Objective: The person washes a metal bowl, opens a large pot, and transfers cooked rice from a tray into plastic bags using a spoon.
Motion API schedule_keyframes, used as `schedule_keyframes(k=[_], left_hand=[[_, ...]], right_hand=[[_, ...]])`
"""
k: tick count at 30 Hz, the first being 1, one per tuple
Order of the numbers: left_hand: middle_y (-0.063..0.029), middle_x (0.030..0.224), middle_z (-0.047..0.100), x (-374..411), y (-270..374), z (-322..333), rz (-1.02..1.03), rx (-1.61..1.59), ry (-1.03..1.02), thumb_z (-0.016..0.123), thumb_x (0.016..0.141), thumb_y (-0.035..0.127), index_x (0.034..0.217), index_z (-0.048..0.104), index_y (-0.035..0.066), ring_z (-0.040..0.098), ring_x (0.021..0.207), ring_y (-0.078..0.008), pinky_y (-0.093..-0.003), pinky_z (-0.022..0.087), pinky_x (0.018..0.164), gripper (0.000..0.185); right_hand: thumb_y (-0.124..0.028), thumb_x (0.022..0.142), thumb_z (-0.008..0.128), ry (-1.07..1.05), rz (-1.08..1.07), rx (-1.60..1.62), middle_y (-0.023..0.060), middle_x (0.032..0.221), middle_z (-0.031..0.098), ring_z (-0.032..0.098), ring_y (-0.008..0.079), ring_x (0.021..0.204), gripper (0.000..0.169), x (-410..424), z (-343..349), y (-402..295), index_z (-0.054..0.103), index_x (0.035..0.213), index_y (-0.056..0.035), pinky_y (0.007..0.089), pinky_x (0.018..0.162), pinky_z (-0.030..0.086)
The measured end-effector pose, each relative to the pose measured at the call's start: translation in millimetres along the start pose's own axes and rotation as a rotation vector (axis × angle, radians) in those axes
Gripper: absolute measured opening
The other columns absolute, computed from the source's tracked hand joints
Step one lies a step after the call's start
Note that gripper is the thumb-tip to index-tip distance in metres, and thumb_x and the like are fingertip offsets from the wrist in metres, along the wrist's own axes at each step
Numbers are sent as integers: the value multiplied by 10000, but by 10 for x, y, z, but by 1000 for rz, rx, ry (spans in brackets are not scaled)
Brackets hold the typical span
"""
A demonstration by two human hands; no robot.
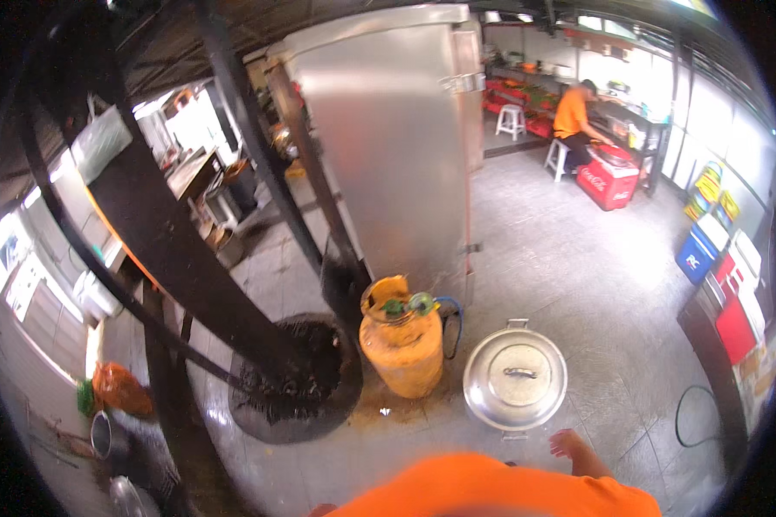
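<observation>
My right hand (562, 444) hangs low at the bottom of the view with bent fingers and nothing in it, just below and right of a large lidded metal pot (516, 379). The lid has a dark centre handle, and side handles stick out from the pot. Of my left hand only a sliver (323, 509) shows at the bottom edge, so its fingers are hidden. An orange gas cylinder (404, 362) with a blue hose stands left of the pot. Farther left, a dark round base (291, 420) holds black material around a dark post.
A tall metal cabinet (388, 148) rises behind the cylinder. At the back right a person (570, 123) sits on a white stool beside a red cooler (606, 184). Blue (698, 252) and red coolers line the right side. Dark posts and an orange sack (121, 388) are at left.
</observation>
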State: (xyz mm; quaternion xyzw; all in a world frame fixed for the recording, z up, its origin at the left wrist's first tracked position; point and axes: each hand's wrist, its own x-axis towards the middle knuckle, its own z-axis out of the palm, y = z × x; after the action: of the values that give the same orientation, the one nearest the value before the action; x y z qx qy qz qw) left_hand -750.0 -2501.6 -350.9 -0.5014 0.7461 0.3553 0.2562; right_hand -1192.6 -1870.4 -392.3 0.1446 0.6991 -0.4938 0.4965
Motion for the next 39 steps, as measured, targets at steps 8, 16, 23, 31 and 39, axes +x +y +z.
schedule_keyframes(k=[8,16,23,31,39], left_hand=[[-68,573,578,325,1337,646,162,141,-143,587,750,218,661,623,87,546,495,-206,-377,401,422,162],[-39,638,613,61,3592,2080,258,-38,-172,552,840,222,702,649,93,580,569,-159,-326,459,506,212],[-47,718,625,-288,4911,2879,245,-15,-370,608,789,130,784,648,69,580,594,-142,-299,452,485,73],[-40,651,587,-86,5789,3537,-87,-262,-424,582,886,298,783,590,80,586,559,-170,-309,470,513,242],[-60,801,645,845,7248,3906,-226,-288,-603,626,845,265,1013,614,122,625,694,-191,-358,515,650,221]], right_hand=[[-212,834,627,211,10,35,127,858,632,644,267,707,256,-868,-1013,715,582,1011,-33,395,588,532],[-238,852,574,409,314,325,104,798,624,622,253,659,215,-1706,-2604,2455,599,985,-70,400,578,512],[-253,855,559,326,186,203,82,805,630,618,248,675,220,-1842,-3261,1995,609,973,-75,407,603,508],[-271,857,542,214,-26,-63,57,812,637,613,242,693,230,-1421,-4070,936,620,960,-81,416,630,504],[-257,853,563,346,292,397,74,842,594,603,242,717,232,-528,-5755,376,588,1015,-93,399,636,508]])
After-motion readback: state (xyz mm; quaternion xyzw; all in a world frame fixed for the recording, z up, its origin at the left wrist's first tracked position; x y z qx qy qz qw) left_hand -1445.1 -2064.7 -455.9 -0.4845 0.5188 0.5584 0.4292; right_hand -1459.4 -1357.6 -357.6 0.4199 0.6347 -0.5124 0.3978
